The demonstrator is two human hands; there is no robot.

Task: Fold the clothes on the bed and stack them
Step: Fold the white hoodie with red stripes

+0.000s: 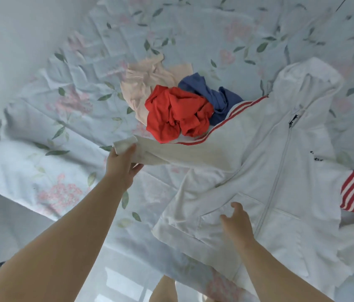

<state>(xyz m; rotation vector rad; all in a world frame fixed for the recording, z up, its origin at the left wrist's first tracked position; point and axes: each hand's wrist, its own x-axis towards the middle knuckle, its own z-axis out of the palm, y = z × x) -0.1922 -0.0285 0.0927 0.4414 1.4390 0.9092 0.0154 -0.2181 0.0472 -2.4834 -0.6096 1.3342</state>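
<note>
Pale blue quilted bed cover with pink flowers and green leaves fills the scene. White zip-front hooded jacket with red sleeve stripes lies front-up on it, zipped, hood flat at the far end, hem toward the person. 1 sleeve is pulled out sideways and lifted off the cover.

3 crumpled garments sit in a heap just past that raised sleeve, unfolded. Red bunched cloth is nearest, touching the sleeve. Blue cloth is behind the red one, against the jacket's shoulder. Beige cloth is farthest from the jacket, partly under the red one.

Left hand grasps the sleeve's ribbed white cuff, thumb over it, fingers beneath. Right hand is on the jacket's front by the pocket, beside the zip, fingers loose, grasping nothing.
</note>
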